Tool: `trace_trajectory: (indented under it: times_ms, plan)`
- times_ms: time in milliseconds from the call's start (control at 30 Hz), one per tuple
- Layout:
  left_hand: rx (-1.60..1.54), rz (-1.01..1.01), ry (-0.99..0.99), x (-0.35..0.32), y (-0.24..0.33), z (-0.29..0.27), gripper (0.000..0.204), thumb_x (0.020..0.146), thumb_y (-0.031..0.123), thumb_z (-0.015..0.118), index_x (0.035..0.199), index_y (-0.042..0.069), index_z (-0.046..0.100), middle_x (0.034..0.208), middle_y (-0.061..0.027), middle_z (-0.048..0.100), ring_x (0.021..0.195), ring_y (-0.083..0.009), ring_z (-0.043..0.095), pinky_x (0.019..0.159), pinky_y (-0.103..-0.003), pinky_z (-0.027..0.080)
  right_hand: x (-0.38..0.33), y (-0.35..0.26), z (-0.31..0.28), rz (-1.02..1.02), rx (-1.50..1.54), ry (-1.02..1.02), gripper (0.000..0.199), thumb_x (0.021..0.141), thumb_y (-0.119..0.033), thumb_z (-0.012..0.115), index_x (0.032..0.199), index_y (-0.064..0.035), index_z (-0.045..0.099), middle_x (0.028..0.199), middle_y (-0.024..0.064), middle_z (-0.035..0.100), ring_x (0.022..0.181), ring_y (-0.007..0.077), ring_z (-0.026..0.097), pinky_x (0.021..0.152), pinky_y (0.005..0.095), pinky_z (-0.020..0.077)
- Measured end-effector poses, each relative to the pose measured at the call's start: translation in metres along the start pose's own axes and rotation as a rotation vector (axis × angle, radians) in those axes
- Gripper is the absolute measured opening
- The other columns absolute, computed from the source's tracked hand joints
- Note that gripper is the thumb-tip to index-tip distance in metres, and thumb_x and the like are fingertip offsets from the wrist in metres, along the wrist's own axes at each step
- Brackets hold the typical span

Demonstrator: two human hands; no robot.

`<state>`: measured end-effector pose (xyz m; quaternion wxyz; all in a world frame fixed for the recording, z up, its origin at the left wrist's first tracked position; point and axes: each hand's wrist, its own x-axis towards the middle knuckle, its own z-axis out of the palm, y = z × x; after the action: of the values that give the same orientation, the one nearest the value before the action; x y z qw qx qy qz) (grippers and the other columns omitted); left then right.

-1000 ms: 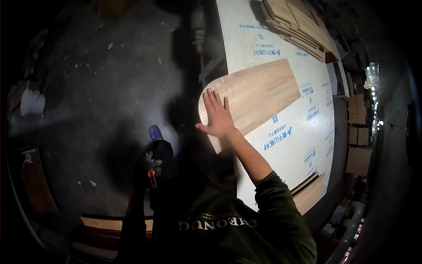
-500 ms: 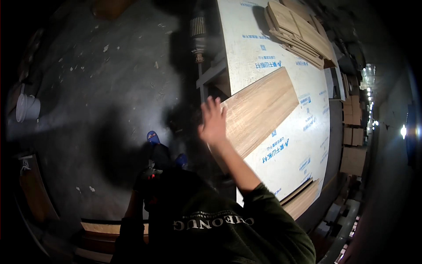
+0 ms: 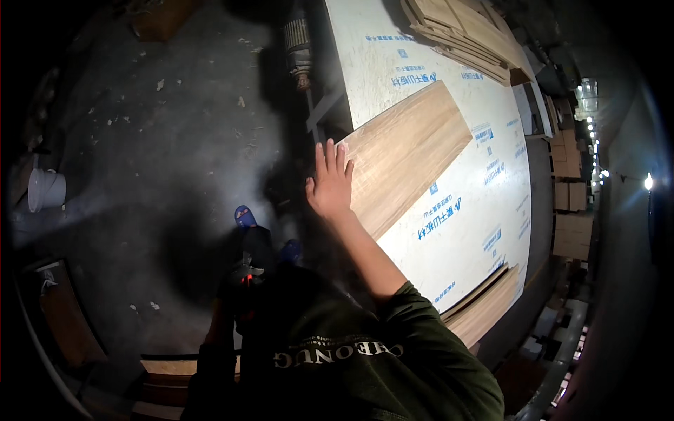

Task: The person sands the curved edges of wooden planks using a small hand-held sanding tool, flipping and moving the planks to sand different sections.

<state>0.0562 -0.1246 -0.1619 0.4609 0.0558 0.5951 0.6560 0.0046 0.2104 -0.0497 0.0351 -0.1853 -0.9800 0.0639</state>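
Note:
My right hand (image 3: 330,184) reaches out with its fingers stretched and spread, at the left end of a wood-grain board (image 3: 414,151). Its fingers lie along the board's short edge, with nothing gripped in them. The board lies flat and slanted on a white sheet-topped table (image 3: 477,231) with blue print. My left hand (image 3: 228,291) hangs low by my body in deep shadow. It is closed at a dark tool (image 3: 249,271) with a grey part and a small red glow; the fingers and the tool's exact kind are hard to make out.
Stacked wood-grain panels (image 3: 467,35) sit at the table's far end, and more boards (image 3: 484,309) at its near right. A ribbed motor-like part (image 3: 298,45) stands beside the table's left edge. A white bucket (image 3: 47,189) is far left. Cartons (image 3: 572,235) line the right side.
My right hand has shifted slightly left and up along the board's end. The view has moved a little, so table and board sit further left and higher. My left hand stays low.

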Motion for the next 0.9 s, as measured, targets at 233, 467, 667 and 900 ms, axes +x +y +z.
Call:
trace_trajectory:
  times_ms: [233, 467, 667, 900]
  plan:
    - [-0.718, 0.004, 0.049, 0.072, 0.050, 0.053, 0.040, 0.094, 0.016, 0.049, 0.133, 0.007, 0.053, 0.099, -0.0099, 0.066, 0.079, -0.0177, 0.063, 0.065, -0.029, 0.050, -0.079, 0.032, -0.020, -0.023, 0.111, -0.007, 0.069, 0.089, -0.045, 0.055, 0.148, -0.0143, 0.035, 0.155, 0.0182, 0.026, 0.142, 0.0429, 0.022, 0.112, 0.0606, 0.0183]
    - [1.032, 0.845, 0.419, 0.150, 0.155, 0.126, 0.045, 0.089, 0.012, 0.052, 0.133, 0.015, 0.053, 0.097, -0.0174, 0.068, 0.083, -0.0349, 0.065, 0.073, -0.043, 0.053, -0.102, 0.129, -0.026, 0.113, 0.136, 0.066, 0.065, 0.090, -0.038, 0.051, 0.147, -0.0134, 0.034, 0.155, 0.0227, 0.024, 0.141, 0.0498, 0.016, 0.110, 0.0652, 0.0132]
    - [1.158, 0.586, 0.404, 0.128, 0.143, 0.158, 0.043, 0.086, 0.005, 0.047, 0.126, 0.015, 0.056, 0.082, -0.0164, 0.067, 0.073, -0.0356, 0.066, 0.067, -0.046, 0.052, -0.101, 0.137, -0.018, 0.119, 0.123, 0.098, 0.063, 0.090, -0.038, 0.050, 0.147, -0.0135, 0.036, 0.154, 0.0237, 0.023, 0.141, 0.0509, 0.016, 0.109, 0.0677, 0.0130]
    - [1.269, 0.713, 0.103, 0.045, 0.077, 0.229, 0.051, 0.084, 0.013, 0.051, 0.135, 0.017, 0.048, 0.086, -0.0054, 0.060, 0.067, -0.0229, 0.059, 0.061, -0.040, 0.047, -0.097, 0.128, -0.018, 0.182, 0.079, 0.057, 0.069, 0.091, -0.044, 0.049, 0.150, -0.0120, 0.029, 0.155, 0.0258, 0.018, 0.142, 0.0505, 0.012, 0.110, 0.0672, 0.0128]
